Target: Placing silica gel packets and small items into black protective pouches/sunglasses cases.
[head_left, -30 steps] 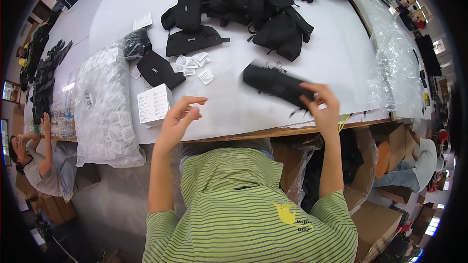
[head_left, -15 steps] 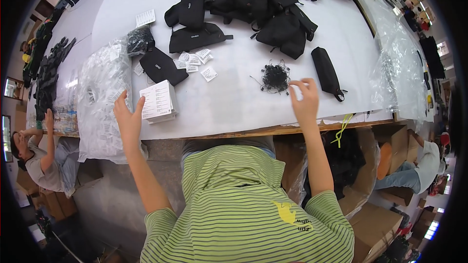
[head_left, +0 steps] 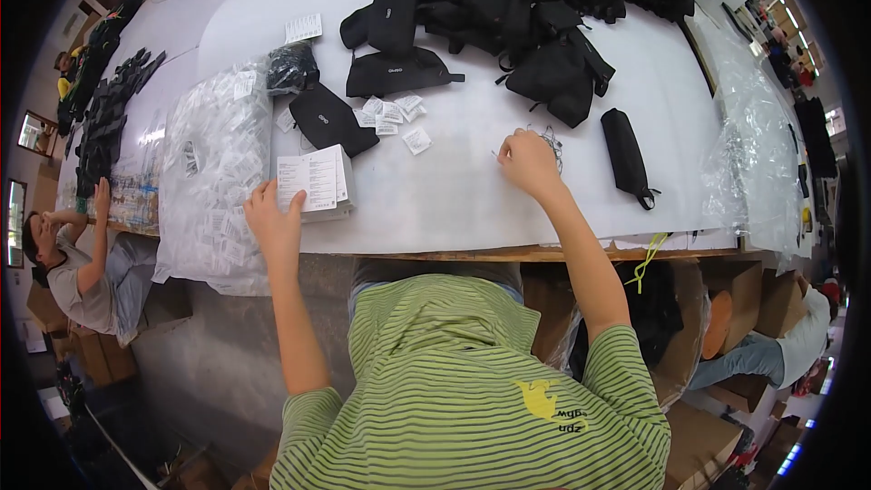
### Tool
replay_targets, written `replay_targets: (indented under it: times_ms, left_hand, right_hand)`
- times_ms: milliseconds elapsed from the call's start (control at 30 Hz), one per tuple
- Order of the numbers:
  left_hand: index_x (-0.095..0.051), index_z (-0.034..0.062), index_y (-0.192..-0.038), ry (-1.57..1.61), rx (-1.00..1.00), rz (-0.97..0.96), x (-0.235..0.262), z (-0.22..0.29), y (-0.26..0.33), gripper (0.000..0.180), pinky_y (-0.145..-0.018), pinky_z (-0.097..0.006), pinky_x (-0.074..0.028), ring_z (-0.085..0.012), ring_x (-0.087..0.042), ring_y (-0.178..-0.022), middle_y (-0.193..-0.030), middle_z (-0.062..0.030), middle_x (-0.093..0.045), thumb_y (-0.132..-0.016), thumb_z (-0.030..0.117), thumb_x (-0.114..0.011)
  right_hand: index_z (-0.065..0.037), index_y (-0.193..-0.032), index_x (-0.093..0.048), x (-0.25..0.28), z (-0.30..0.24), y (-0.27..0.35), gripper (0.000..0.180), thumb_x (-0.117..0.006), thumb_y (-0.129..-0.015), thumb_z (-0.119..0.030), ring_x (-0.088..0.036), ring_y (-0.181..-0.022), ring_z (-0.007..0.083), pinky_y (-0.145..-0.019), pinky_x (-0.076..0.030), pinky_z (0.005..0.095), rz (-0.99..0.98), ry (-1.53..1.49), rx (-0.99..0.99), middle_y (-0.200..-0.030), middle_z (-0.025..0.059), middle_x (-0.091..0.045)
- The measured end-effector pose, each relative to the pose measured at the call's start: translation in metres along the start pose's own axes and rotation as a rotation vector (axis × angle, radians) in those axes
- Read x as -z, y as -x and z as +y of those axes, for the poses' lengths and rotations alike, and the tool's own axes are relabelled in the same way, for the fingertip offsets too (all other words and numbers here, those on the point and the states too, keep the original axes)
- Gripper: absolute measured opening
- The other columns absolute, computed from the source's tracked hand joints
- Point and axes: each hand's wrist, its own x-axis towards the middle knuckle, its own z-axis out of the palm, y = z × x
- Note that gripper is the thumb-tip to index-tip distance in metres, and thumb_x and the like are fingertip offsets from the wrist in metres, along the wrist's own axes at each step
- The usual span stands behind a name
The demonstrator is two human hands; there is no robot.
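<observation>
My left hand (head_left: 275, 218) is at the left edge of a stack of white printed cards (head_left: 343, 183), thumb and fingers closed on the top card (head_left: 304, 180), which sits shifted left of the others. My right hand (head_left: 529, 161) is in a pinch over the tangle of thin black strings (head_left: 552, 147), largely covering it. A fine strand shows at its fingertips. Beyond the cards lie a flat black pouch (head_left: 332, 118) and several small white labels (head_left: 390, 114). Right of my right hand rests a narrow black pouch (head_left: 626, 156) with an end loop.
A clear plastic bag of white labels (head_left: 218, 172) lies at the left. Black pouches (head_left: 472, 9) are heaped at the far side. Clear plastic sheeting (head_left: 739, 136) covers the right edge. Cardboard boxes (head_left: 699, 436) stand below the table; other people sit left and right.
My left hand has come onto the cards, and the top card has slid left. My right hand has moved left, over the black strings, and its fingers have closed. The view has shifted slightly.
</observation>
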Motion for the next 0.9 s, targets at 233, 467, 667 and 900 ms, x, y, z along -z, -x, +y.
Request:
replay_targets:
  times_ms: [233, 467, 667, 900]
  left_hand:
    - [-0.053, -0.0022, -0.094, 0.426, 0.231, -0.283, 0.021, 0.012, -0.014, 0.022, -0.087, -0.030, -0.039, -0.0222, -0.050, -0.092, -0.102, -0.0113, -0.054, -0.080, 0.011, -0.064]
    - [-0.041, 0.0032, -0.115, 0.987, 0.206, -0.344, 0.050, 0.080, 0.002, 0.033, -0.078, -0.027, -0.043, -0.0137, -0.050, -0.089, -0.101, -0.0070, -0.054, -0.086, 0.007, -0.056]
    - [-0.040, 0.0066, -0.121, 1.189, 0.064, -0.403, 0.054, 0.156, 0.035, 0.048, -0.079, -0.026, -0.045, -0.0110, -0.054, -0.090, -0.101, -0.0058, -0.057, -0.083, 0.009, -0.070]
    - [-0.064, 0.0010, -0.096, 1.122, -0.022, -0.328, 0.042, 0.170, 0.049, 0.018, -0.068, -0.023, -0.043, -0.0097, -0.053, -0.081, -0.086, -0.0017, -0.057, -0.079, 0.002, -0.071]
  right_hand:
    - [-0.005, -0.082, -0.058, 0.125, -0.033, 0.014, 0.008, -0.064, -0.084, -0.009, -0.056, -0.062, 0.0130, -0.058, -0.043, 0.0252, 0.418, -0.611, -0.123, -0.079, 0.0059, -0.062]
    - [-0.003, -0.090, -0.053, 0.138, -0.034, 0.026, 0.004, -0.057, -0.090, -0.005, -0.051, -0.062, 0.0063, -0.055, -0.036, 0.0177, 0.422, -1.331, -0.013, -0.077, 0.0027, -0.059]
    - [-0.005, -0.086, -0.062, 0.105, -0.092, 0.058, 0.006, -0.067, -0.084, -0.008, -0.030, -0.054, -0.0001, -0.049, -0.020, 0.0199, 0.182, -1.230, -0.104, -0.059, -0.0091, -0.039]
    - [-0.005, -0.086, -0.065, 0.098, -0.125, 0.073, 0.008, -0.069, -0.080, -0.007, -0.024, -0.048, 0.0031, -0.045, -0.019, 0.0220, 0.197, -0.941, 0.006, -0.053, -0.0052, -0.031]
